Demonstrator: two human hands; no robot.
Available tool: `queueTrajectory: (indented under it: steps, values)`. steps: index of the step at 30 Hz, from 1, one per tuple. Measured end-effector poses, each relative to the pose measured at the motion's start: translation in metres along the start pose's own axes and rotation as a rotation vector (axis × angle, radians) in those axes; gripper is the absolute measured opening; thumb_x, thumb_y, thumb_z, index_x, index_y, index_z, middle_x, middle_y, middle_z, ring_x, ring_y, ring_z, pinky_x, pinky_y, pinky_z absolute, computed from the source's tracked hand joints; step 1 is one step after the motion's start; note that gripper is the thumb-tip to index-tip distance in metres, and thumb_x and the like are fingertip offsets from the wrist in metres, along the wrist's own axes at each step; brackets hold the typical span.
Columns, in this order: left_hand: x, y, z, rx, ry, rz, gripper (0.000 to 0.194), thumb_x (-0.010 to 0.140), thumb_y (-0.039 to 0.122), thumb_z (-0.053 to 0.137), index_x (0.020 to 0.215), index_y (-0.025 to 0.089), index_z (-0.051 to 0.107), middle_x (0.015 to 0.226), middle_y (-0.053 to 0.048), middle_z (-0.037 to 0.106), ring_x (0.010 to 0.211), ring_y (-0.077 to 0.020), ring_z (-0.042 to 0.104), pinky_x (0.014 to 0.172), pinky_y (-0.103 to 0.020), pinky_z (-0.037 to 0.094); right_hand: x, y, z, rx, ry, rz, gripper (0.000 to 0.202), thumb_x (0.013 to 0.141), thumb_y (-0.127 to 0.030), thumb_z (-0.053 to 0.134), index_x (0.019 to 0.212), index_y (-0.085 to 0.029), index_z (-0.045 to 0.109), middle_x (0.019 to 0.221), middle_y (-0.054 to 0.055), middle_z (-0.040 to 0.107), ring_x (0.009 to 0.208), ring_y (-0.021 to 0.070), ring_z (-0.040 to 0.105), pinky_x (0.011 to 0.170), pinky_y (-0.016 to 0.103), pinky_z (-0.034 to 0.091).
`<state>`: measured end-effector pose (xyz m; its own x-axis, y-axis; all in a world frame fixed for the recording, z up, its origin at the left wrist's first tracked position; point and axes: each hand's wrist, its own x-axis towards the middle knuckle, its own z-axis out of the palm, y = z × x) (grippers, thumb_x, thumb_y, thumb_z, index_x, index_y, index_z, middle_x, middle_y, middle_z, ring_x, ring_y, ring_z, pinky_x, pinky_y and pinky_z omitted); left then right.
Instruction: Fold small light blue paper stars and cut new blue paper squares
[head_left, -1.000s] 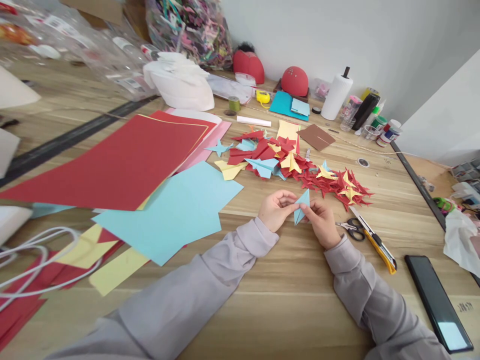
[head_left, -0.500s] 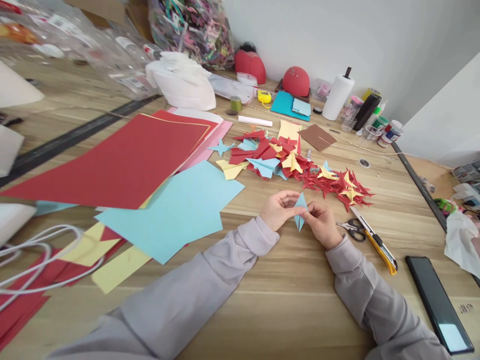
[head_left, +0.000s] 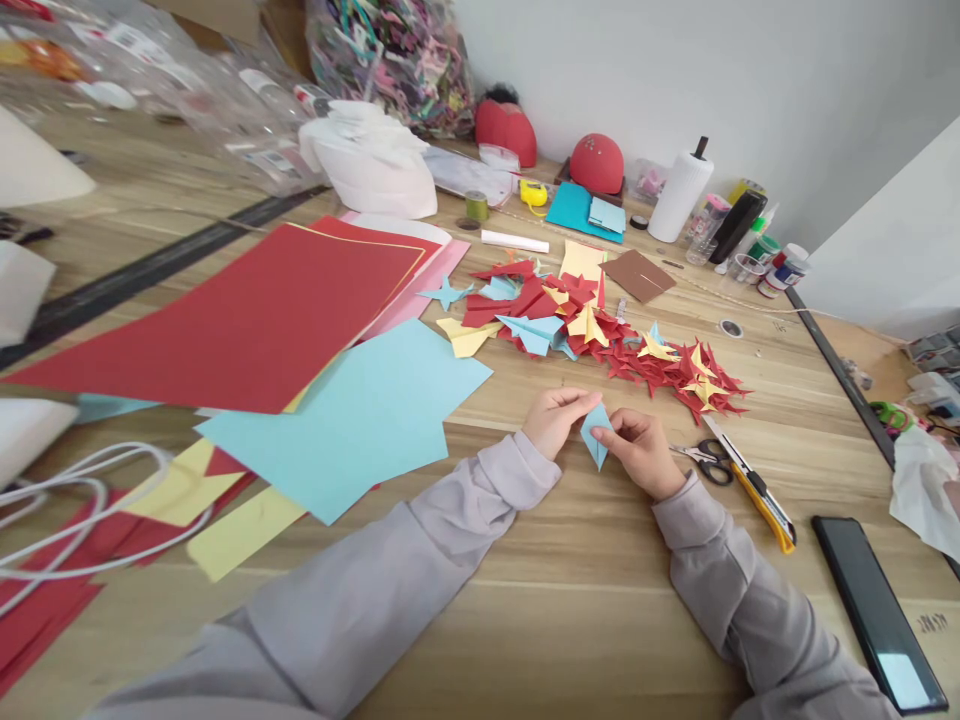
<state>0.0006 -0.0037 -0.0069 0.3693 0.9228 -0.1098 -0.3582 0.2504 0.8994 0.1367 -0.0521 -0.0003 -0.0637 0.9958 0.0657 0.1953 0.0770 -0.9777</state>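
Note:
A small piece of folded light-blue paper [head_left: 596, 435], diamond-shaped with a crease running down it, is held up between my hands. My right hand [head_left: 642, 452] pinches it, the thumb lying across its right side. At the paper's upper left edge, my left hand [head_left: 553, 420] is closed with its fingertips on the paper; part of its grip is hidden. Behind my hands lies a heap of red folded paper pieces [head_left: 637, 370], mixed with blue and yellow ones, among them a blue folded plane [head_left: 532, 332] and a yellow folded star [head_left: 703, 390].
Scissors [head_left: 709, 460] and a yellow utility knife [head_left: 761, 500] lie right of my right hand, with a phone [head_left: 874, 610] farther right. Large red sheets [head_left: 247, 310] and blue sheets [head_left: 352, 420] spread to the left. A white cable [head_left: 97, 500] coils at far left.
The blue paper has turned so that more of its face shows. My left hand has shifted to its upper edge, while my right thumb stays on it.

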Motion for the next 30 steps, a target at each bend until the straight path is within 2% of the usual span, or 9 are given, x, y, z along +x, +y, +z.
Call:
queueTrajectory:
  steps: [3,6,9,13,18,20,23,27,30]
  values:
    - [0.000,0.001,0.000,-0.015,0.020,-0.026,0.029,0.061,0.040,0.073,0.056,0.013,0.065,0.052,0.001,0.058,0.050,-0.0097,0.051,0.049,-0.023,0.039,0.000,-0.002,0.000,0.019,-0.001,0.025,0.033,0.069,-0.040,0.069,0.055,-0.017,0.050,0.051,-0.004,0.048,0.048,0.0078,0.041,0.048,0.022,0.032]
    - [-0.001,0.004,0.003,-0.059,0.045,-0.026,0.029,0.061,0.041,0.073,0.064,0.013,0.067,0.058,0.000,0.062,0.054,-0.0106,0.055,0.052,-0.023,0.042,0.000,-0.003,0.000,0.073,0.046,0.052,0.033,0.067,-0.041,0.071,0.056,-0.017,0.051,0.051,-0.004,0.051,0.047,0.0079,0.042,0.047,0.022,0.033]
    - [-0.001,0.006,0.005,-0.067,0.047,0.003,0.030,0.052,0.034,0.080,0.071,0.014,0.069,0.066,-0.001,0.068,0.061,-0.0124,0.059,0.059,-0.025,0.047,0.002,-0.004,0.000,0.156,0.111,0.076,0.034,0.066,-0.042,0.072,0.056,-0.017,0.051,0.050,-0.004,0.053,0.046,0.0080,0.044,0.047,0.022,0.034]
    - [0.000,0.003,0.003,-0.007,0.035,0.013,0.030,0.045,0.029,0.083,0.064,0.013,0.067,0.059,-0.002,0.066,0.055,-0.0132,0.060,0.057,-0.027,0.050,0.002,-0.005,0.000,0.236,0.146,0.097,0.034,0.065,-0.043,0.073,0.056,-0.017,0.051,0.050,-0.004,0.054,0.046,0.0074,0.044,0.047,0.021,0.035]
    - [0.003,0.001,0.000,-0.025,0.043,0.011,0.030,0.045,0.029,0.083,0.065,0.013,0.067,0.059,-0.002,0.067,0.053,-0.0136,0.060,0.054,-0.027,0.051,0.002,-0.009,-0.001,0.240,0.168,0.091,0.035,0.072,-0.048,0.065,0.057,-0.017,0.056,0.051,-0.003,0.055,0.047,0.0083,0.046,0.047,0.022,0.038]
    - [0.004,0.001,0.000,-0.033,0.040,0.003,0.031,0.045,0.029,0.083,0.065,0.013,0.067,0.058,-0.002,0.067,0.053,-0.0134,0.060,0.053,-0.026,0.051,0.003,-0.009,-0.001,0.233,0.180,0.095,0.035,0.071,-0.050,0.065,0.059,-0.018,0.057,0.051,-0.003,0.055,0.046,0.0088,0.047,0.047,0.022,0.040]
    - [0.004,0.000,0.000,-0.035,0.044,0.013,0.031,0.046,0.029,0.083,0.066,0.013,0.066,0.059,-0.002,0.068,0.053,-0.0132,0.061,0.053,-0.026,0.051,0.005,-0.007,0.000,0.208,0.212,0.105,0.037,0.067,-0.052,0.067,0.060,-0.018,0.055,0.048,-0.004,0.054,0.043,0.0085,0.045,0.043,0.022,0.038]
    - [0.003,-0.001,0.000,0.000,0.045,0.065,0.033,0.044,0.025,0.084,0.069,0.013,0.067,0.062,-0.002,0.068,0.056,-0.0120,0.061,0.057,-0.025,0.051,0.009,-0.003,0.001,0.174,0.244,0.077,0.038,0.069,-0.052,0.066,0.058,-0.018,0.053,0.047,-0.004,0.052,0.043,0.0076,0.044,0.042,0.021,0.035]
    - [0.003,-0.001,-0.001,0.003,0.042,0.041,0.033,0.043,0.026,0.084,0.067,0.013,0.066,0.059,-0.001,0.067,0.052,-0.0109,0.058,0.052,-0.024,0.049,0.011,-0.002,0.002,0.189,0.245,0.076,0.038,0.070,-0.051,0.065,0.057,-0.018,0.052,0.046,-0.004,0.052,0.042,0.0073,0.043,0.042,0.020,0.034]
